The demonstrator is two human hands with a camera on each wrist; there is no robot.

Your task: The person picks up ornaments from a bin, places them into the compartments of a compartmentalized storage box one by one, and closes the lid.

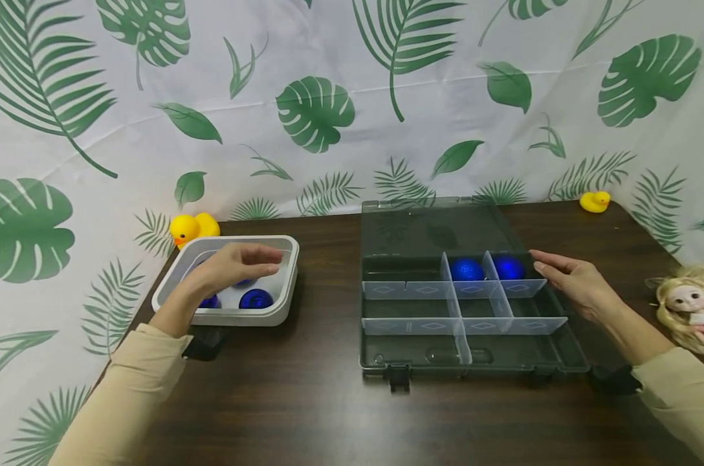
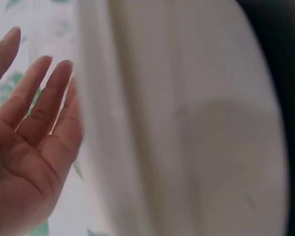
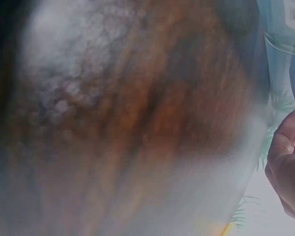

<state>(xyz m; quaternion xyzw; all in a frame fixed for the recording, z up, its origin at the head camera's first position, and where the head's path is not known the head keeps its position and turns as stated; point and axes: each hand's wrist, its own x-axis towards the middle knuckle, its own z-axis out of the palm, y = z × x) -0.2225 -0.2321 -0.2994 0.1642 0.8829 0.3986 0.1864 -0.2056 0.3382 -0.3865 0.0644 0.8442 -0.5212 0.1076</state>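
Observation:
My left hand (image 1: 235,266) hovers over a white tub (image 1: 282,316), its fingers loosely extended and holding nothing; the left wrist view shows its palm beside the tub's wall. Inside the tub lie several shiny blue balls (image 1: 255,299), partly hidden by that hand. To the right, a smoky plastic compartment box (image 1: 410,327) lies with its lid (image 1: 428,226) folded back. A glittery blue ball (image 1: 467,269) and a smoother blue ball (image 1: 509,266) occupy neighbouring back-row compartments. My right hand (image 1: 585,288) pinches the box's right edge between thumb and fingers.
Behind the tub sits a yellow rubber duck (image 1: 193,228), and a second yellow duck (image 1: 594,201) is at the table's back right. A blonde doll (image 1: 690,307) lies at the right edge. A leaf-print cloth (image 1: 329,162) hangs behind the dark wooden table (image 1: 323,401).

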